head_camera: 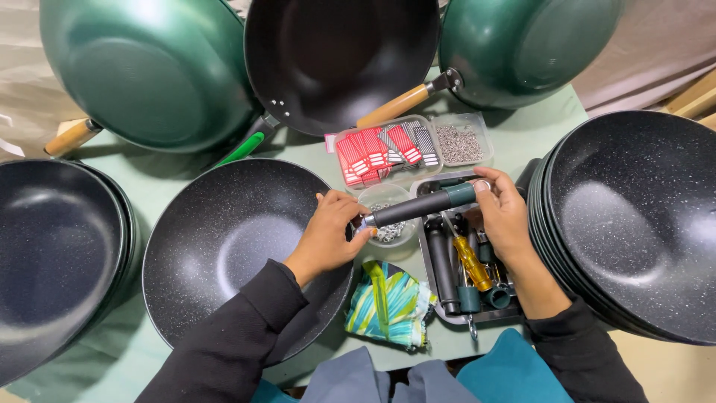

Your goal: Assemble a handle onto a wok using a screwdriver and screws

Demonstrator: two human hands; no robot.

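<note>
A black pan handle with a green end (421,205) is held level between both hands over the table. My right hand (503,220) grips its green end. My left hand (328,231) pinches the metal tip at its other end, right at the rim of a black speckled wok (224,246) that lies in front of me. Under the handle sit a small clear bowl of metal bits (388,224) and a metal tray (432,283) holding more black handles and a yellow screwdriver (471,263).
Stacks of black speckled woks stand at the left (52,254) and right (634,224). Green woks with wooden handles (149,67) lean at the back. Clear boxes hold red packets (373,153) and small screws (459,143). A striped cloth (388,302) lies near me.
</note>
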